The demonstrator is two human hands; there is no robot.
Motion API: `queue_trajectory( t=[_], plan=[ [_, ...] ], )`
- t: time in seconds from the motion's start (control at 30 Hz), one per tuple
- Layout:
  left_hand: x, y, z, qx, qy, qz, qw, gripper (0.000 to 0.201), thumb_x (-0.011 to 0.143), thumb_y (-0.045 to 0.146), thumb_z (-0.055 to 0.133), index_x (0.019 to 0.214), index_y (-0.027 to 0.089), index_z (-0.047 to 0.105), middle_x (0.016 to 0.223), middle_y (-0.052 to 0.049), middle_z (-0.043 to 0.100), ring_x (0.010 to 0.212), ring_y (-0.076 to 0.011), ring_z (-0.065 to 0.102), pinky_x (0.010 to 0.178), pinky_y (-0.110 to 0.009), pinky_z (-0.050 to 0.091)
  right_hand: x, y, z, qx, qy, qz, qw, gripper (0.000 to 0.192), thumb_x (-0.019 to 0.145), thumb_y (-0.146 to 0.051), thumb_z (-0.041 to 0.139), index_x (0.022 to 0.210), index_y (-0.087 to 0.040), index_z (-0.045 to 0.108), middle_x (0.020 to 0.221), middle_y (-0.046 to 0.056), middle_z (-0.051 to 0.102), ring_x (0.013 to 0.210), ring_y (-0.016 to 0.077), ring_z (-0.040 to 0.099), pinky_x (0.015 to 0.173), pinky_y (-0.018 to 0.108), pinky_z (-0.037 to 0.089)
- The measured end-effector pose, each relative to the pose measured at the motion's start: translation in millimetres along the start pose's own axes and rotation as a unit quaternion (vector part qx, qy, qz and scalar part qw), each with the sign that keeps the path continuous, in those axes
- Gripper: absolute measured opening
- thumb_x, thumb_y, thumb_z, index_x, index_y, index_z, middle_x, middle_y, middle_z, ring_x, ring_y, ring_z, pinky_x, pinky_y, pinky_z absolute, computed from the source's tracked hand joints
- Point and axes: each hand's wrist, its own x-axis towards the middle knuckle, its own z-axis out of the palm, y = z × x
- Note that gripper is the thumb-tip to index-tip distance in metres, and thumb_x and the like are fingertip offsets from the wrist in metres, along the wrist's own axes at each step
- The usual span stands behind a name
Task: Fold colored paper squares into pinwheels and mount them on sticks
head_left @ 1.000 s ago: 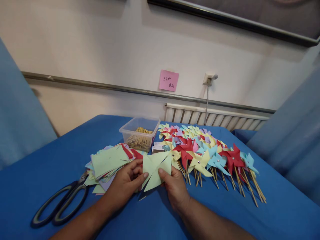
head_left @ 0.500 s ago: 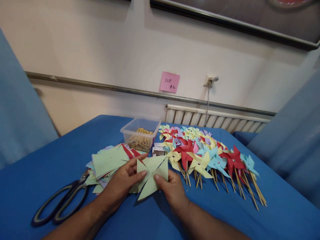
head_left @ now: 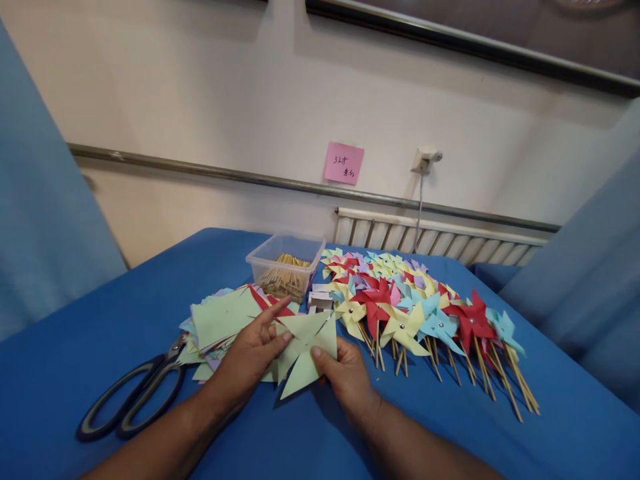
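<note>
1. Filling the near and middle scene: a blue-covered table [head_left: 160, 287].
2. Massed on the right: paper pinwheels [head_left: 404, 321] on sticks.
3. Left of centre: a pile of paper [head_left: 225, 317], green on top.
4. Near left: big scissors [head_left: 156, 369], blades at the pile's edge.
5. Far centre: a clear tub [head_left: 260, 270] of thin sticks.
6. Near centre: left hand [head_left: 253, 353], thumb on the sheet's left flap, forefinger stretched out, other fingers partly hidden; right hand [head_left: 350, 380] pinching the near right part, thumb in front.
7. Held up between both: a pale green sheet [head_left: 303, 340], slit inward from its corners. Probably very light, bendable and easily torn at the slits; best held near the uncut middle, flaps being floppier. Single or doubled: cannot tell.
8. Beyond the sheet, just right of the tub: a small box [head_left: 320, 301].
</note>
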Motion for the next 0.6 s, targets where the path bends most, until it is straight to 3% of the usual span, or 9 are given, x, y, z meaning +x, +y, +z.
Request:
queue_trajectory(
  t=[0.17, 0.4, 0.6],
  plan=[
    [-1, 1, 1.0, 0.0, 0.013, -0.012, 1.0, 0.078, 0.073, 0.022, 0.077, 0.142, 0.016, 0.039, 0.083, -0.006, 0.077, 0.065, -0.0163, 0.069, 0.061, -0.023, 0.053, 1, 0, -1, 0.036, 0.008, 0.007, 0.999, 0.042, 0.066, -0.05, 0.08, 0.085, -0.013, 0.072, 0.062, 0.001, 0.065, 0.048, 0.0091, 0.048, 0.044, 0.02, 0.035],
    [6, 3, -7.4, -0.022, 0.059, 0.0, 0.998, 0.062, 0.077, 0.016, 0.073, 0.133, 0.013, 0.047, 0.091, -0.009, 0.075, 0.075, -0.0173, 0.071, 0.067, -0.024, 0.057, 1, 1, -7, 0.07, 0.018, 0.016, 0.997, 0.04, 0.078, -0.054, 0.069, 0.075, -0.015, 0.064, 0.058, -0.002, 0.06, 0.046, 0.0088, 0.052, 0.044, 0.019, 0.037],
    [7, 6, -10.4, 0.013, 0.043, 0.021, 0.999, 0.061, 0.079, 0.019, 0.069, 0.135, 0.016, 0.043, 0.096, -0.012, 0.074, 0.06, -0.0231, 0.068, 0.04, -0.031, 0.056, 2, 0, -6, 0.079, 0.007, -0.001, 0.997, 0.045, 0.083, -0.058, 0.061, 0.075, -0.014, 0.064, 0.06, 0.001, 0.063, 0.046, 0.0082, 0.053, 0.044, 0.018, 0.037]
  ],
)
